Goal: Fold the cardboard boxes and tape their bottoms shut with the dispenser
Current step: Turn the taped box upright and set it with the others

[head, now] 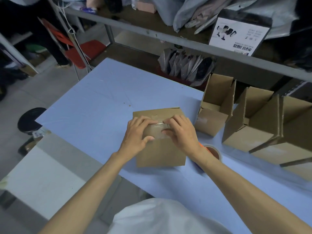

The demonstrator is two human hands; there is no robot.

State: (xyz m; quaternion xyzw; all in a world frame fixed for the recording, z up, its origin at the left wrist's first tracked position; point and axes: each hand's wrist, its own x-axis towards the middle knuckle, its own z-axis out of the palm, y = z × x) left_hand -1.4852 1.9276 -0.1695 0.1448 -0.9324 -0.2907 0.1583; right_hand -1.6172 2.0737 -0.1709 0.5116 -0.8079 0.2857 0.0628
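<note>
**Tape being pressed onto the box bottom**

Head view. Box [160,152] lies bottom-up at centre of the blue table [92,107]. Left hand [137,132] and right hand [181,132] lie loosely flat, fingers pressing the tape strip [160,126], gripping nothing. Dispenser [213,152] sits at 4 o'clock. Likely step: sealing the seam. Next calls for moving it to the finished boxes [212,112] at 2 o'clock.

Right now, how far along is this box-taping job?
Done: three folded boxes stand open-topped on the right of the table. In hand: the left hand and right hand press a tape strip onto the middle box's seam; the dispenser lies by the right wrist. Left: finishing this box; no flat boxes clearly show.
</note>
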